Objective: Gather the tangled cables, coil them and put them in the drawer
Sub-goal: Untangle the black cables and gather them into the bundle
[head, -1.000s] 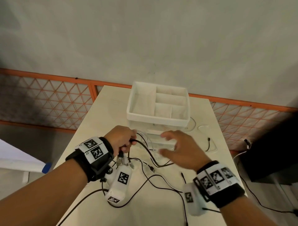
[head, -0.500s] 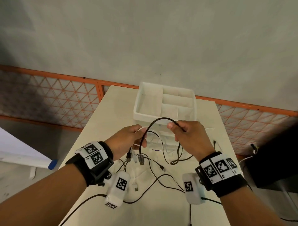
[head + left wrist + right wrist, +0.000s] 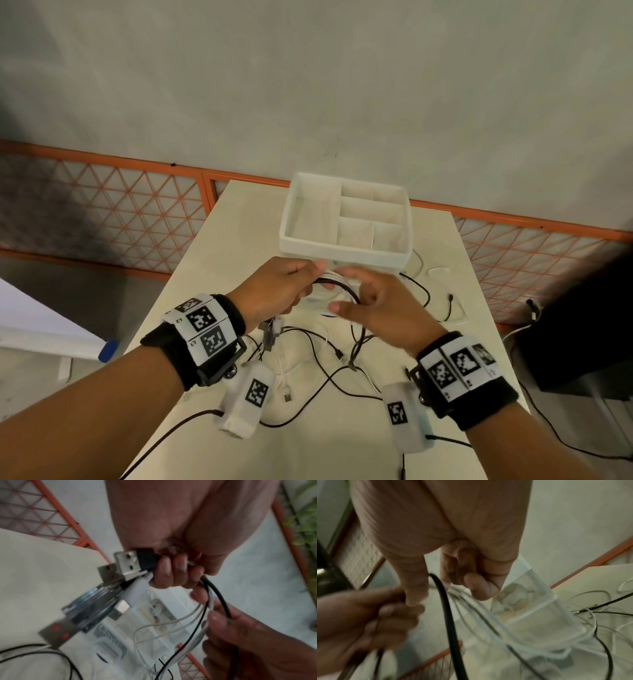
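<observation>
Head view: both hands' fingers (image 3: 322, 265) curled around looped cables (image 3: 337, 286) before drawer (image 3: 342, 251).

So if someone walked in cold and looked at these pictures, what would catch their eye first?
Probably the two hands meeting mid-table: the left hand holds a bunch of black and white cables with silver USB plugs sticking out, while the right hand pinches the same strands. Just behind them stands the white plastic divided organiser tray, and loose black cables sprawl across the cream table.
</observation>
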`<state>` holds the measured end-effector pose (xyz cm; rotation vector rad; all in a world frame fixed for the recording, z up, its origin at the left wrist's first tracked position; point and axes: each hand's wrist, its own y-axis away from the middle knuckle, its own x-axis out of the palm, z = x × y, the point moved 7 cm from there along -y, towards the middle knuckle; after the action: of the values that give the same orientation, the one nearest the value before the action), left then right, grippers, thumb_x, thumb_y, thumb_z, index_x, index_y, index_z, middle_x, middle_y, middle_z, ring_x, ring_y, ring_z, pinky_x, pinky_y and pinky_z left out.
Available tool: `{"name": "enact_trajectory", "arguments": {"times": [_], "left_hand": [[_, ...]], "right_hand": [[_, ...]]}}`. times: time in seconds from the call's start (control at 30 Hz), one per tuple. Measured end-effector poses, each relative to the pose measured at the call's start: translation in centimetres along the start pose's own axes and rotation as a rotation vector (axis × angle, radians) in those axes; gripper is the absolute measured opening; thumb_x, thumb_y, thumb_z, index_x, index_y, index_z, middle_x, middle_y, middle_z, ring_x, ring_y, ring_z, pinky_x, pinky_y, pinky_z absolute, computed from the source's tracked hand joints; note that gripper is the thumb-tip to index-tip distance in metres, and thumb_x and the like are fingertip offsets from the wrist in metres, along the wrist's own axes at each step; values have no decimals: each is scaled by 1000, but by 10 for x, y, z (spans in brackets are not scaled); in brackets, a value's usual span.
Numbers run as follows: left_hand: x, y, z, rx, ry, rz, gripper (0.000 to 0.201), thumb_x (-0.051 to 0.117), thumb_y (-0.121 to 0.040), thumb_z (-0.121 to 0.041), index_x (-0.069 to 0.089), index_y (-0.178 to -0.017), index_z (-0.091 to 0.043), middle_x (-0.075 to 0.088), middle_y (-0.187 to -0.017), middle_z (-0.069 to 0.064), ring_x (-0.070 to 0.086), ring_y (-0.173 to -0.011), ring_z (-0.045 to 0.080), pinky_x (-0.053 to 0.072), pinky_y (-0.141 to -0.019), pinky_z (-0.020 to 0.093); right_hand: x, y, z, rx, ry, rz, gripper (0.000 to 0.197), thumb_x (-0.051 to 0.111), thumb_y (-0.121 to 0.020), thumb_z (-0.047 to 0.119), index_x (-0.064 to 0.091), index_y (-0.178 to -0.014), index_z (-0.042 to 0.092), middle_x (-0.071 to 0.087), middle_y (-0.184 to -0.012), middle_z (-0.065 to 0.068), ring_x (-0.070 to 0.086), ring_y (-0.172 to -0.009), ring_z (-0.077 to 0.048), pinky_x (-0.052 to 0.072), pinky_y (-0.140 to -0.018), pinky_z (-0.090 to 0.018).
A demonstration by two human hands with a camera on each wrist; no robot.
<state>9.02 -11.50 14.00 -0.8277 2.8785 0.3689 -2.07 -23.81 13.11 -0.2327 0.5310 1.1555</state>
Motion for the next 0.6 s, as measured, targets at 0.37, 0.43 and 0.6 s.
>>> {"name": "enact_trajectory", "arguments": {"times": [0.37, 0.43, 0.6], "left_hand": [[-22, 17, 12, -94, -612, 167, 43, 61, -92, -42, 71, -73, -5, 48, -51, -1, 35, -35, 6, 31, -38, 11], [-19, 14, 37, -175, -747, 179, 37, 60, -94, -36, 73, -81, -4, 56, -47, -11, 47, -39, 0, 35, -46, 8], [-12, 5, 70, -133, -744, 12, 27, 62, -94, -22, 61, -80, 1, 62, -76, -9, 59, -66, 2, 30, -51, 11]], "right_hand": [[-75, 9, -95, 325, 547, -497, 6, 61, -92, 22, 66, -91, 23, 73, -96, -11, 65, -87, -35, 43, -69, -30], [-75, 9, -97, 260, 402, -564, 21, 65, -91, 16, 67, -112, 21, 74, -110, -8, 66, -80, -29, 46, -74, -29], [-22, 4, -120, 444, 401, -52, 75, 72, -87, 36, 33, -151, 30, 72, -115, -2, 63, -116, -25, 48, -103, -37]]}}
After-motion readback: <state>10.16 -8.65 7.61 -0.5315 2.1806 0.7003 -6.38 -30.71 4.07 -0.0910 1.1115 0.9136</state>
